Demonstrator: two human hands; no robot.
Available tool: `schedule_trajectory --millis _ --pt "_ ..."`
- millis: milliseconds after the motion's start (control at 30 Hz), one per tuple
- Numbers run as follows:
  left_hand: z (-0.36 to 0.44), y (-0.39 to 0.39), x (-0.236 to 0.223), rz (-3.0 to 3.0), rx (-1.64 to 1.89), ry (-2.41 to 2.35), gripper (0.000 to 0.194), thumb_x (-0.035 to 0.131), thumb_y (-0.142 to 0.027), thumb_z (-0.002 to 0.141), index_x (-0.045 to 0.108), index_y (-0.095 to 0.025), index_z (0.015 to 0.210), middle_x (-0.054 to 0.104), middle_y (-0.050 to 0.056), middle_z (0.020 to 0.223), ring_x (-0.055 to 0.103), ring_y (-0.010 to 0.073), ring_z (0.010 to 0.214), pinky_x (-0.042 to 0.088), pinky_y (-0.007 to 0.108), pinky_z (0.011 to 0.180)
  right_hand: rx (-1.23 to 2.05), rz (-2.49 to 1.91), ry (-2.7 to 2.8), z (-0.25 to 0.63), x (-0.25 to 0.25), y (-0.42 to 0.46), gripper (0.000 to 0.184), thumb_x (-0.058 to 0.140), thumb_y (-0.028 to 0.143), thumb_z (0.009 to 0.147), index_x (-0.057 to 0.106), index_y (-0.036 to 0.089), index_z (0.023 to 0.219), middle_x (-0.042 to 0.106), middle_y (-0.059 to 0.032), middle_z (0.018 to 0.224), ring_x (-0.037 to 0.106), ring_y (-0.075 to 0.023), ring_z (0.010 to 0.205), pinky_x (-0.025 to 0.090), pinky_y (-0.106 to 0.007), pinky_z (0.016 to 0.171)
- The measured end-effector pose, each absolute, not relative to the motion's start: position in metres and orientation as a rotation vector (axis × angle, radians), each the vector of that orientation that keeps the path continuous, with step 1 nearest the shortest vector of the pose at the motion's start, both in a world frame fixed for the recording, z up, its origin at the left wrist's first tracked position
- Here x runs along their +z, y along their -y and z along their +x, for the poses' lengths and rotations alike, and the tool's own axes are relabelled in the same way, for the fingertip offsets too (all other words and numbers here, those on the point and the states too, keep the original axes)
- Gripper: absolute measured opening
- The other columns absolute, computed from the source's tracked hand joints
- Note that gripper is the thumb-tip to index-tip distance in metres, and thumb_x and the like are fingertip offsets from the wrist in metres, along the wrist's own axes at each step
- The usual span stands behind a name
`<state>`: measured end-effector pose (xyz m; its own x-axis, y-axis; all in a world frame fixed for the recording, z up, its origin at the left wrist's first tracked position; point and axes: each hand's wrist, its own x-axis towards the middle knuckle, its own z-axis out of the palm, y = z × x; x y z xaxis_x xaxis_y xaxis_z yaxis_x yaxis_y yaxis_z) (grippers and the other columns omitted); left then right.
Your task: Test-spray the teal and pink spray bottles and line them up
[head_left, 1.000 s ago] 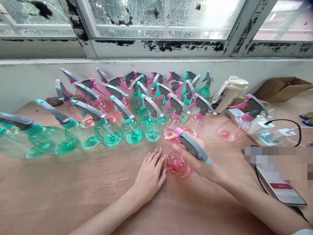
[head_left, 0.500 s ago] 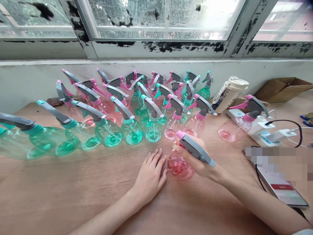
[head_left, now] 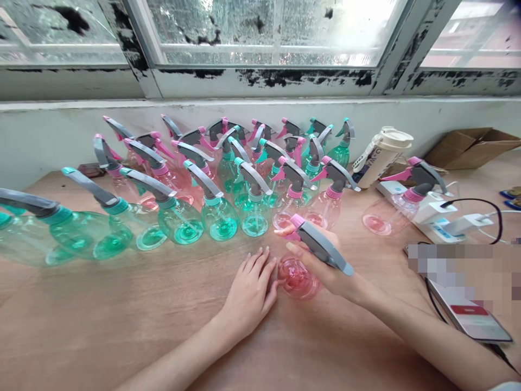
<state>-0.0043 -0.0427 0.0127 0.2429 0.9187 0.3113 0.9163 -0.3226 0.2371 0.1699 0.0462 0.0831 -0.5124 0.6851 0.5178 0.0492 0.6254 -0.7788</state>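
My right hand (head_left: 321, 266) is closed around a pink spray bottle (head_left: 296, 277) with a grey trigger head (head_left: 321, 247) and pink nozzle; the bottle stands on the wooden table (head_left: 101, 315). One finger lies along the pink trigger. My left hand (head_left: 250, 288) lies flat on the table just left of the bottle's base, fingers stretched out, holding nothing. Behind both hands stand rows of green spray bottles (head_left: 220, 214) and pink spray bottles (head_left: 329, 201).
A separate pink bottle (head_left: 393, 209) stands at the right beside a white power strip (head_left: 439, 220) with a black cable. A phone (head_left: 468, 315) lies at the right edge. A white cup (head_left: 385, 155) and a cardboard box (head_left: 468, 144) sit by the wall under the window.
The bottle in my right hand tipped slightly back and then returned; the index finger now stretches out along the trigger again. My left hand has not moved.
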Motion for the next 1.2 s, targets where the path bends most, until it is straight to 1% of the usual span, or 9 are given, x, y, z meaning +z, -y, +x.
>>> schedule_trajectory --millis 133,367,533,700,800,867,967,1100,1200 --pt "-0.004 0.043 0.013 2.484 0.597 -1.830 0.035 0.049 -0.022 0.093 0.054 -0.013 0.127 0.056 0.018 0.138 0.050 0.0318 0.130 0.044 0.052 0.105 0.928 -0.582 1.983 0.170 0.083 -0.047 0.019 0.060 0.020 0.090 0.063 0.026 0.108 0.067 -0.0021 0.093 0.065 -0.0159 0.073 0.055 -0.027 0.064" --pt "-0.004 0.042 0.014 2.469 0.621 -1.829 0.034 0.049 -0.023 0.094 0.055 -0.013 0.126 0.056 0.018 0.137 0.050 0.0318 0.130 0.044 0.052 0.106 0.960 -0.521 1.934 0.169 0.084 -0.045 0.019 0.060 0.018 0.090 0.062 0.029 0.106 0.066 0.0003 0.095 0.067 -0.0147 0.077 0.056 -0.025 0.069" --pt "-0.004 0.043 0.013 2.479 0.601 -1.834 0.034 0.048 -0.023 0.094 0.055 -0.013 0.126 0.056 0.018 0.137 0.050 0.0320 0.130 0.044 0.052 0.106 0.928 -0.537 1.946 0.169 0.083 -0.045 0.020 0.059 0.021 0.091 0.061 0.029 0.110 0.067 -0.0007 0.094 0.066 -0.0160 0.076 0.056 -0.027 0.067" --pt "-0.003 0.043 0.015 2.468 0.609 -1.828 0.033 0.051 -0.022 0.093 0.057 -0.012 0.124 0.057 0.018 0.136 0.051 0.0323 0.129 0.044 0.052 0.106 0.857 -0.543 1.974 0.169 0.087 -0.045 0.014 0.059 0.027 0.092 0.061 0.028 0.106 0.065 -0.0003 0.088 0.063 -0.0149 0.068 0.054 -0.026 0.063" --pt "-0.003 0.042 0.015 2.477 0.591 -1.825 0.033 0.052 -0.021 0.093 0.057 -0.011 0.123 0.057 0.019 0.136 0.051 0.0331 0.129 0.044 0.052 0.106 0.826 -0.567 1.997 0.169 0.093 -0.045 0.010 0.061 0.031 0.091 0.061 0.026 0.099 0.062 0.0015 0.079 0.058 -0.0130 0.060 0.052 -0.024 0.057" --pt "-0.004 0.042 0.015 2.491 0.577 -1.828 0.034 0.051 -0.021 0.093 0.057 -0.010 0.125 0.057 0.020 0.136 0.051 0.0332 0.129 0.045 0.053 0.105 0.789 -0.614 1.998 0.169 0.095 -0.045 0.007 0.062 0.030 0.089 0.060 0.024 0.088 0.060 0.0023 0.073 0.057 -0.0126 0.058 0.051 -0.024 0.056" --pt "-0.004 0.042 0.013 2.502 0.580 -1.829 0.036 0.051 -0.021 0.093 0.055 -0.011 0.127 0.055 0.019 0.138 0.051 0.0324 0.130 0.045 0.052 0.105 0.708 -0.666 1.976 0.169 0.093 -0.046 0.015 0.063 0.025 0.087 0.053 0.023 0.076 0.056 0.0034 0.066 0.055 -0.0117 0.055 0.050 -0.022 0.054" --pt "-0.004 0.042 0.012 2.498 0.588 -1.836 0.036 0.051 -0.022 0.093 0.055 -0.013 0.128 0.054 0.018 0.140 0.050 0.0313 0.131 0.044 0.051 0.107 0.668 -0.655 1.935 0.170 0.088 -0.046 0.012 0.062 0.022 0.088 0.052 0.023 0.080 0.056 0.0030 0.069 0.054 -0.0121 0.055 0.050 -0.023 0.053" --pt "-0.004 0.042 0.012 2.499 0.579 -1.831 0.037 0.051 -0.022 0.093 0.055 -0.012 0.128 0.054 0.019 0.140 0.049 0.0318 0.131 0.044 0.052 0.106 0.749 -0.622 1.965 0.171 0.086 -0.046 0.009 0.062 0.020 0.088 0.054 0.024 0.086 0.058 0.0022 0.073 0.059 -0.0136 0.061 0.053 -0.023 0.057"
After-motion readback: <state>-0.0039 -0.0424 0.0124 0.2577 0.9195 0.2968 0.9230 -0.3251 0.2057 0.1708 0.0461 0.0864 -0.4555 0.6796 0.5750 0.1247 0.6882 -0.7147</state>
